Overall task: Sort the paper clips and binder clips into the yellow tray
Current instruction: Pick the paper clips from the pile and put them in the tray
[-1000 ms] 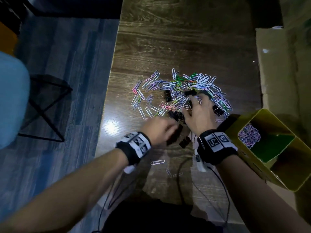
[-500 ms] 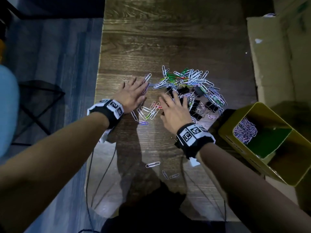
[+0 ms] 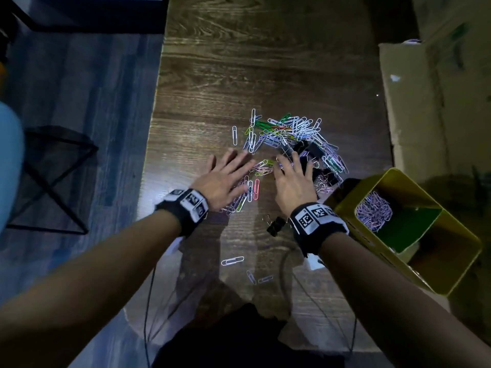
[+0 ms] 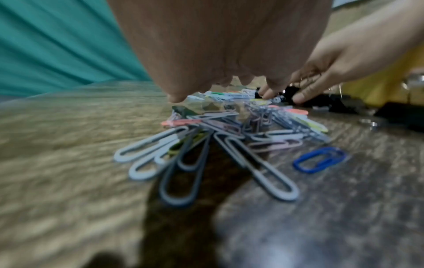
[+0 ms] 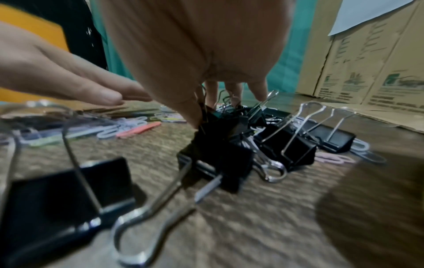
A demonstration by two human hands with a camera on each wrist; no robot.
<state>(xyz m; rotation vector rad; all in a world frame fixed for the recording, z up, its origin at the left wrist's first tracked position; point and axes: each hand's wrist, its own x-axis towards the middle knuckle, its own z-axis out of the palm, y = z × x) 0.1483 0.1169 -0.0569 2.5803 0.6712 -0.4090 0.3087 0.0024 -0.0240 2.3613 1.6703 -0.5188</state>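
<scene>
A heap of coloured paper clips (image 3: 287,131) lies mid-table, with black binder clips (image 3: 309,150) along its right side. My left hand (image 3: 225,176) lies flat with spread fingers on loose paper clips (image 4: 206,145). My right hand (image 3: 292,179) is spread palm-down over the binder clips (image 5: 229,154), its fingertips touching them. One binder clip (image 3: 276,225) lies by my right wrist. The yellow tray (image 3: 345,205) stands at the right, tilted, with paper clips (image 3: 373,211) in its far compartment beside a green divider.
Three stray paper clips (image 3: 232,260) lie near the table's front edge. A blue clip (image 4: 319,161) sits apart from the rest. A cardboard box (image 3: 414,107) borders the table's right side. The table's left edge (image 3: 152,144) drops to blue flooring, where a black stool frame stands.
A second ago both hands were curled at the near side of the heap. They opened flat over the clips, and the left hand has since dragged paper clips nearer and rightwards.
</scene>
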